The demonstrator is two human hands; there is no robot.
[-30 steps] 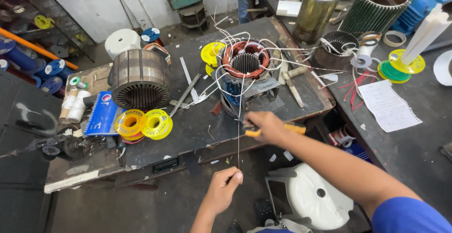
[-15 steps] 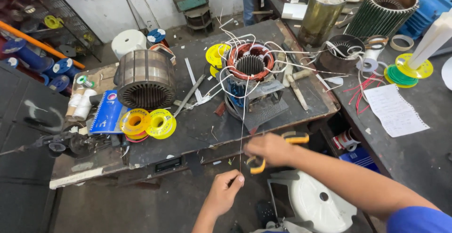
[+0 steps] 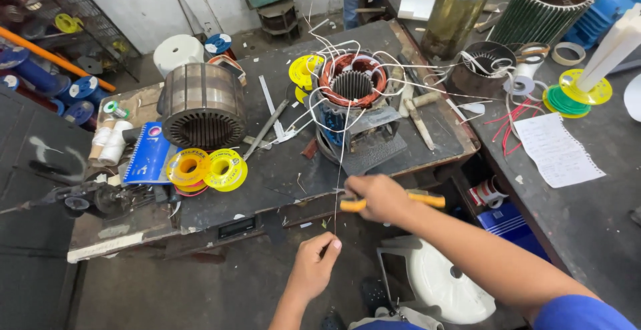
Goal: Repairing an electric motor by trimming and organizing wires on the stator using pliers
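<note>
Head view, right hand: the right hand (image 3: 379, 198) is closed around yellow-handled pliers (image 3: 427, 200), one handle sticking out to each side of the fist; the tool's nose is hidden, so whether it bites the wire cannot be told.
Head view, left hand: the left hand (image 3: 315, 263) sits below and a little left of the right one, thumb and fingers pinched narrow on the lower end of a thin white wire (image 3: 337, 190).
Wire: it runs straight up from the left pinch, passes just left of the right fist, crosses the bench edge and reaches the wound stator (image 3: 352, 86).
Wound stator: above both hands, on the dark workbench (image 3: 280, 170); copper coils ring its bore and loose white leads spray out on all sides.
Left of the grip: two yellow tape spools (image 3: 207, 168) lie touching each other, next to a blue notebook (image 3: 148, 156); behind them a bare stator core (image 3: 201, 106) lies on its side.
Right of the grip: a hammer (image 3: 417, 113) lies beside the wound stator; beyond it, on a second table, a sheet of paper (image 3: 557, 150) and a yellow and green spool stack (image 3: 577, 93).
Below the grip: a white motor cover (image 3: 444, 283) rests on the floor, under the right forearm.
</note>
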